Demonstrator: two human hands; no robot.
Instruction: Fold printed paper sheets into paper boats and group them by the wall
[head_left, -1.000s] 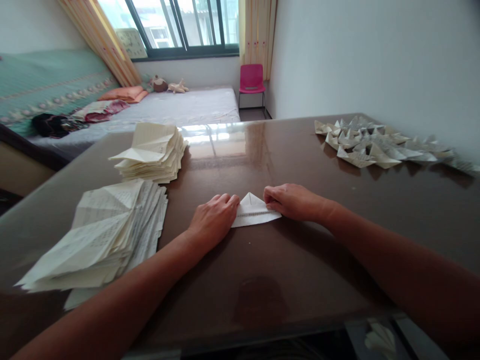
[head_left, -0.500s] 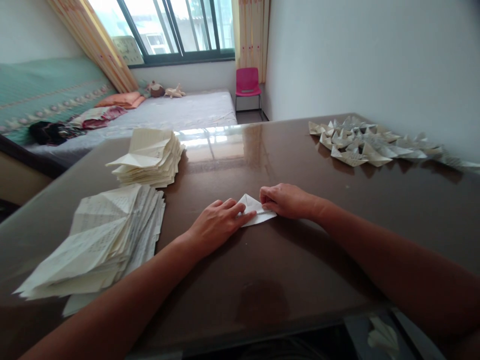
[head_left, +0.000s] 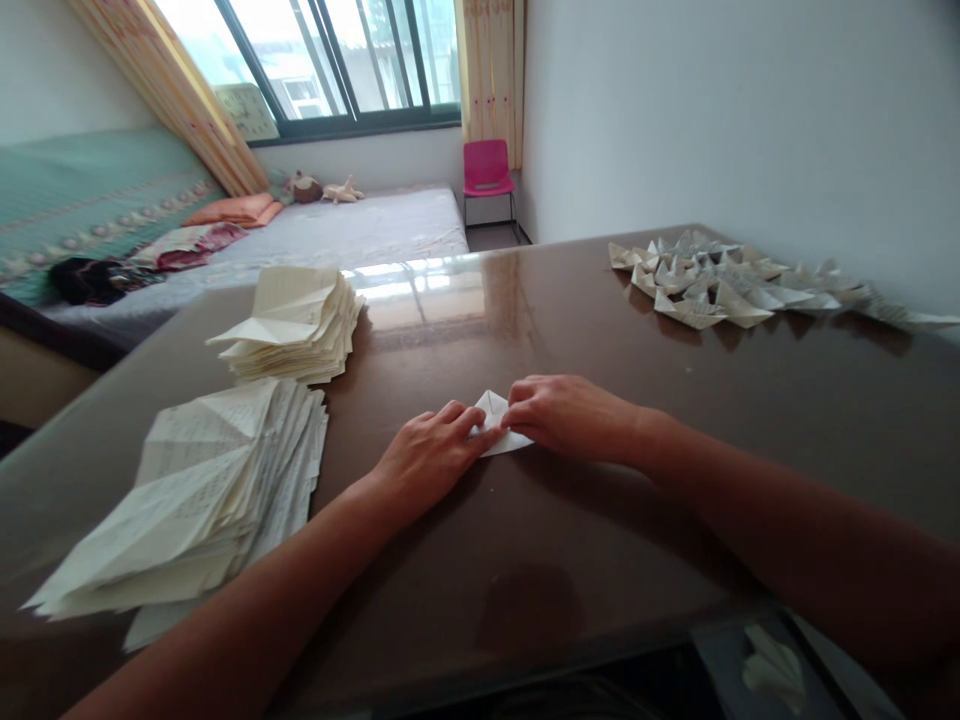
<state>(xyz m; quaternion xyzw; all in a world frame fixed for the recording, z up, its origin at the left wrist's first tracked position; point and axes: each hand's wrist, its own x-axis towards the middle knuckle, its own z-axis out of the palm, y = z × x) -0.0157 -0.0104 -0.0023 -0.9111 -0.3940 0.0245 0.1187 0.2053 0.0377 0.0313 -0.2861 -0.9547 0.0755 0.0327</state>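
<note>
A small folded white paper [head_left: 493, 408] lies on the glossy brown table [head_left: 450, 560], its pointed top facing away from me. My left hand [head_left: 435, 447] presses on its left part, fingers bent and the thumb across its lower edge. From the right, my right hand [head_left: 559, 412] has its fingers closed on the paper, near my left thumb, and covers the right corner. The fingertips of both hands nearly meet over the sheet.
Two stacks of creased paper, a near one [head_left: 202, 470] and a farther one [head_left: 300, 320], stand at the left. Several folded paper boats [head_left: 694, 308] sit at the back right. Beyond the table are a bed [head_left: 397, 220] and a pink chair [head_left: 487, 170].
My right hand has moved left across the folded paper, closer to my left thumb, and covers more of its right side. The camera view has shifted slightly.
</note>
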